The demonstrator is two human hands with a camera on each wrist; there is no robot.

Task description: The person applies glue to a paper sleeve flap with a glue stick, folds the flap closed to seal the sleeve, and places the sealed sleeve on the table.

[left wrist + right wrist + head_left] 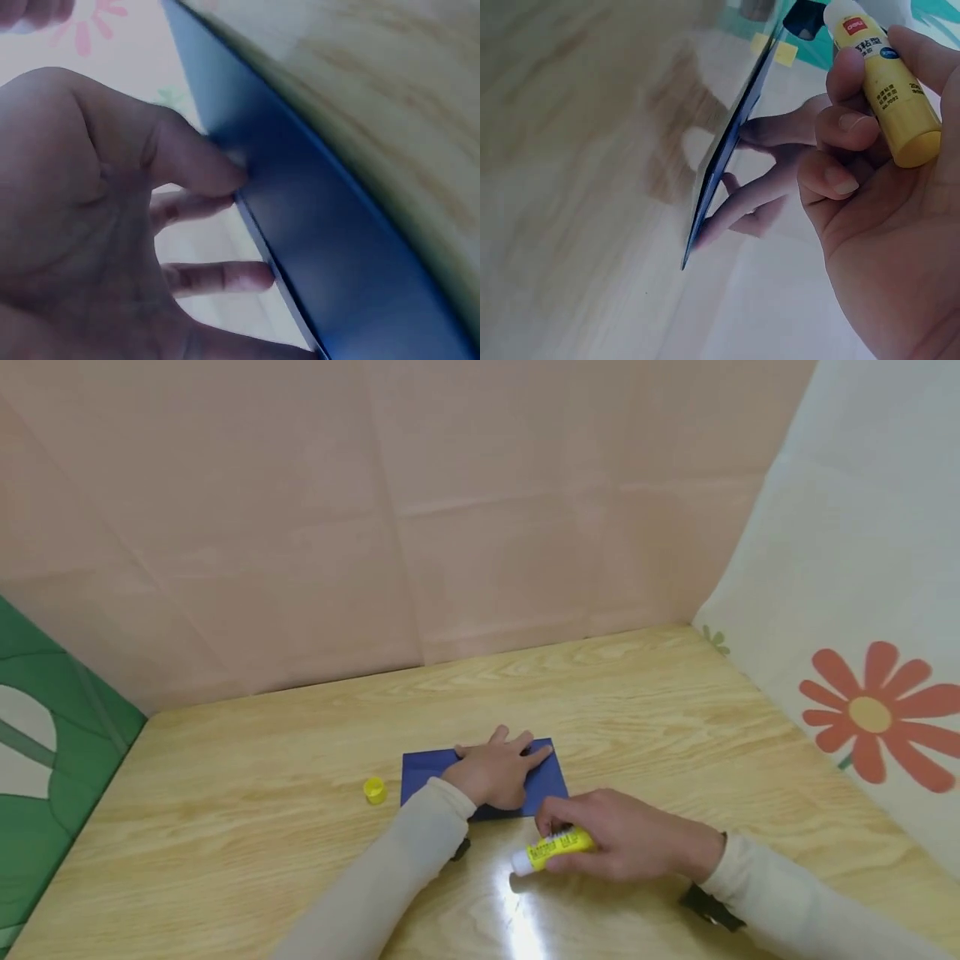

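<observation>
My left hand point(495, 775), with fingers spread, rests on the blue paper point(423, 767), while at its five o'clock my right hand point(622, 833) grips the yellow glue stick point(557, 850), whose uncapped white end point(522, 862) could smear the table point(225, 802) if I tilt too low.

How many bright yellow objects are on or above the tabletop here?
2: a glue stick in the right hand, and a small cap on the table, left of the blue paper. The sleeves may hide others.
</observation>
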